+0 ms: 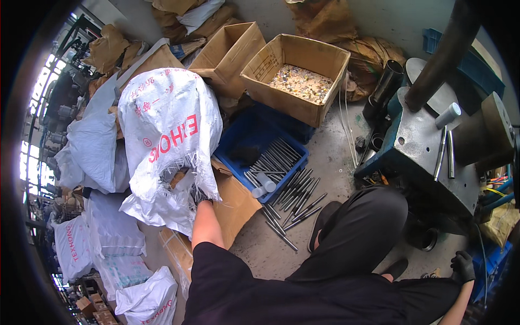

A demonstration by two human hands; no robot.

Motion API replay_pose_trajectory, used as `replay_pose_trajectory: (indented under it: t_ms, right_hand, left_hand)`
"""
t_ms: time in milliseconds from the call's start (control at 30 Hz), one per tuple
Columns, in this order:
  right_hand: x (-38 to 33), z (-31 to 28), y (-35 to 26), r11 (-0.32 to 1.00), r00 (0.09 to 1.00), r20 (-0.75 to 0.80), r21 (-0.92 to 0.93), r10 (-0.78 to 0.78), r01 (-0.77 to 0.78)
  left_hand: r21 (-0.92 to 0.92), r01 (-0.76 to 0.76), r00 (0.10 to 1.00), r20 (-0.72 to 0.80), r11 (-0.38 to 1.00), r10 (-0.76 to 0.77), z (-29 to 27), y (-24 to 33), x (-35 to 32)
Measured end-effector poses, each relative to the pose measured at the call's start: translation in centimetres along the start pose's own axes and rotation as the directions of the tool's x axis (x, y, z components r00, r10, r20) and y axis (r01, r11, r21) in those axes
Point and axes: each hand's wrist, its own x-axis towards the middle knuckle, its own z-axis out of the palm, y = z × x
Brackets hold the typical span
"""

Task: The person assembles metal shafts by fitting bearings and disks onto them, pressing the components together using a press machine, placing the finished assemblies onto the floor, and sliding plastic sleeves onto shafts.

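Observation:
My left hand [199, 195], in a dark glove, reaches under the frayed open edge of a big white woven sack [168, 135] with red print and grips the cloth there; the fingers are partly hidden by it. The sack lies tipped over a brown cardboard box [235, 206]. My right hand [463, 266], also gloved, hangs at my right side near the floor with fingers curled and nothing visible in it. My bent knee in black trousers [360, 222] is between the hands.
A blue crate [246, 132] holds several grey metal rods, and more rods [292, 203] lie spilled on the concrete floor. An open cardboard box of small metal pieces [301, 81] stands behind. A blue-grey machine [428, 157] is at right; more sacks [111, 233] pile at left.

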Motion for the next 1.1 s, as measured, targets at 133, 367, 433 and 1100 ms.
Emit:
replay_pose_trajectory:
  t_ms: [133, 367, 433, 1100]
  right_hand:
    - [-0.2, -0.3, 0.7, 1.0, 1.0, 0.01, -0.003, 0.018, -0.018]
    - [0.6, -0.1, 0.4, 0.997, 0.999, 0.018, -0.061, 0.039, -0.037]
    - [0.6, 0.7, -0.6, 0.997, 0.999, 0.022, -0.066, 0.046, -0.044]
    - [0.5, -0.2, 0.9, 1.0, 0.999, 0.035, -0.015, 0.001, -0.001]
  left_hand:
    - [0.003, 0.018, 1.0, -0.001, 1.0, -0.018, 0.0, 2.1, 0.2]
    - [-0.001, 0.048, 0.999, 0.0, 0.999, -0.048, -0.3, 3.7, 0.2]
    - [0.006, 0.06, 0.998, -0.003, 0.998, -0.06, -0.5, 3.4, 0.1]
    - [0.023, 0.068, 0.998, -0.001, 0.997, -0.068, -0.8, 5.5, -2.4]
